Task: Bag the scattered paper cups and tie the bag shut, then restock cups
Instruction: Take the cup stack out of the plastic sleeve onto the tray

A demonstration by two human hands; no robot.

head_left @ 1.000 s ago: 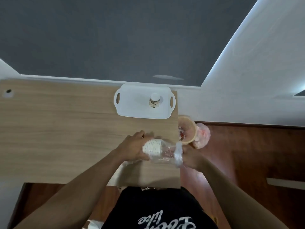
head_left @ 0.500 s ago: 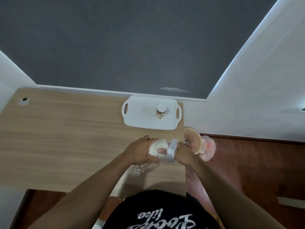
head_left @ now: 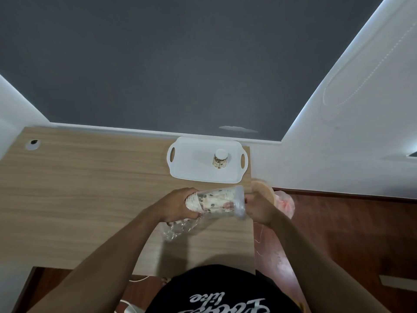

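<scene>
A stack of patterned paper cups (head_left: pixel 212 201) lies on its side inside a clear plastic bag (head_left: pixel 180 228), held above the wooden desk (head_left: pixel 79 195) near its right edge. My left hand (head_left: pixel 178 205) grips the stack's left end through the plastic. The stack's right end, where the bag bunches, is in the grip of my right hand (head_left: pixel 259 207). The bag's loose tail hangs crumpled below my left hand. One upside-down paper cup (head_left: pixel 220 158) stands on the white tray (head_left: pixel 191 163) at the desk's back edge.
A tan waste bin with a pink liner (head_left: pixel 277 198) sits on the floor just past the desk's right edge. A cable hole (head_left: pixel 33 143) marks the desk's far left corner. A grey wall stands behind the desk, with red-brown floor to the right.
The cup stack has slid further right into the bag and now lies longer between my hands. My right hand moved right with the bag's end. The view tilted slightly.
</scene>
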